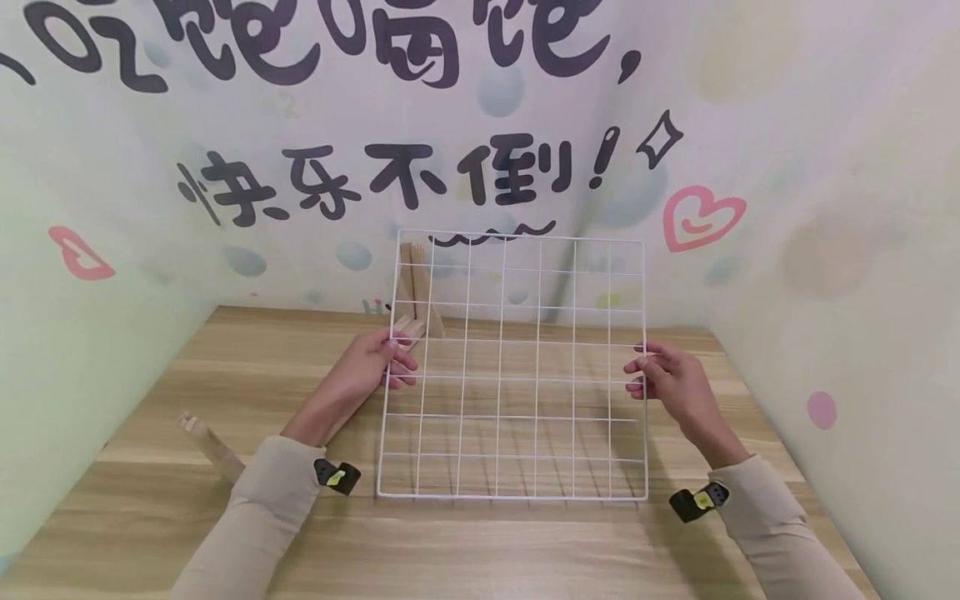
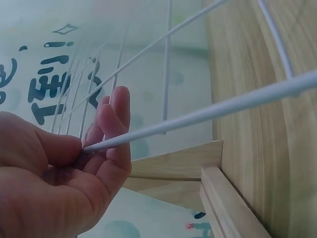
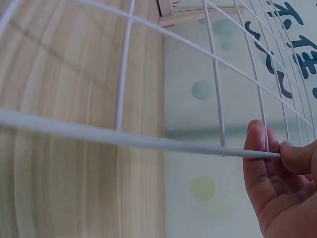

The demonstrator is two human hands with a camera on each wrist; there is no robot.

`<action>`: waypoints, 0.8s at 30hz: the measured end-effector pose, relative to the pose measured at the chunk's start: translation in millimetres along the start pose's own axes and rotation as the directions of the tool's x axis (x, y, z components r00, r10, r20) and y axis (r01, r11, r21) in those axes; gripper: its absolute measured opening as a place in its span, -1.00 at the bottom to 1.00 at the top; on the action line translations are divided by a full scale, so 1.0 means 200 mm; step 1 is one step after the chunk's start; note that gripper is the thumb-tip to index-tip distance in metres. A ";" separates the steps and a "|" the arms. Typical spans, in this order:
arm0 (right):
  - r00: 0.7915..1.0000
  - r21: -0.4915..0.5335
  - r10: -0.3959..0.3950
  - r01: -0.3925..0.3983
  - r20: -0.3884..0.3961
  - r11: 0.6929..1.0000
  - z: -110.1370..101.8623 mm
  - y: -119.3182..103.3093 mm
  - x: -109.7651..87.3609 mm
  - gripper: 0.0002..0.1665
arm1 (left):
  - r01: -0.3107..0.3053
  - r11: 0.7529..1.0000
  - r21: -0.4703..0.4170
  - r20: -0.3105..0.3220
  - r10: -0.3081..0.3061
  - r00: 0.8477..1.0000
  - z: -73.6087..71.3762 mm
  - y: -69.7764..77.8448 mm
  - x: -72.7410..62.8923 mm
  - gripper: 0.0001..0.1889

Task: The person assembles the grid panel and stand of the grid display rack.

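A white wire grid panel (image 1: 517, 418) stands nearly upright in front of me, its lower edge close over the wooden table. My left hand (image 1: 382, 360) grips its left edge about halfway up. In the left wrist view the thumb and curled fingers of that hand (image 2: 64, 173) close round the thick rim wire. The opposite edge is held by my right hand (image 1: 670, 379) at much the same height. The right wrist view shows the thumb and fingers of this hand (image 3: 287, 178) pinching the rim wire.
Behind the panel's left side, a wooden piece with an upright part (image 1: 411, 275) stands near the back wall. Another wooden piece (image 1: 210, 446) is by my left forearm, partly hidden by the sleeve. Printed walls (image 1: 847, 317) enclose the table (image 1: 480, 550) at the back and sides.
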State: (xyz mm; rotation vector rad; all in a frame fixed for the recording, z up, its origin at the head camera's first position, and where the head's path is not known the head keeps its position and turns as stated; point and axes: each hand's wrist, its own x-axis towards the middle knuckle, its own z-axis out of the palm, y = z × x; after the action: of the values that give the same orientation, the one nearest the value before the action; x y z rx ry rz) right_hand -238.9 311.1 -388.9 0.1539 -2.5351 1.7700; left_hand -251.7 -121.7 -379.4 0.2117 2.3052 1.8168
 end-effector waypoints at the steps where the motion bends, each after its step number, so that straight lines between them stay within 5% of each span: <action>1: 1.000 0.007 -0.010 0.010 -0.007 1.000 0.00 -0.01 0.00 -0.61 | -0.009 1.000 -0.001 -0.004 0.009 1.000 0.00 0.00 0.00 -0.66; 11: 0.989 0.038 -0.114 0.118 -0.097 0.992 0.00 -0.04 0.02 -0.71 | -0.049 0.999 0.002 -0.055 0.049 0.997 0.00 0.04 0.00 -0.59; 24: 0.956 0.095 -0.234 0.253 -0.178 0.963 0.01 -0.11 0.03 -0.74 | -0.118 0.985 -0.125 -0.091 0.107 0.990 -0.02 0.10 0.00 -0.53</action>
State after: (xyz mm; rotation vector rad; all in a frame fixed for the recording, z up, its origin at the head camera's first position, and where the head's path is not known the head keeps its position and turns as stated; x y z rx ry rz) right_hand -241.9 301.9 -368.7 0.2977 -2.1926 1.7549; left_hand -253.3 -120.3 -358.6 0.2551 2.2604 2.0602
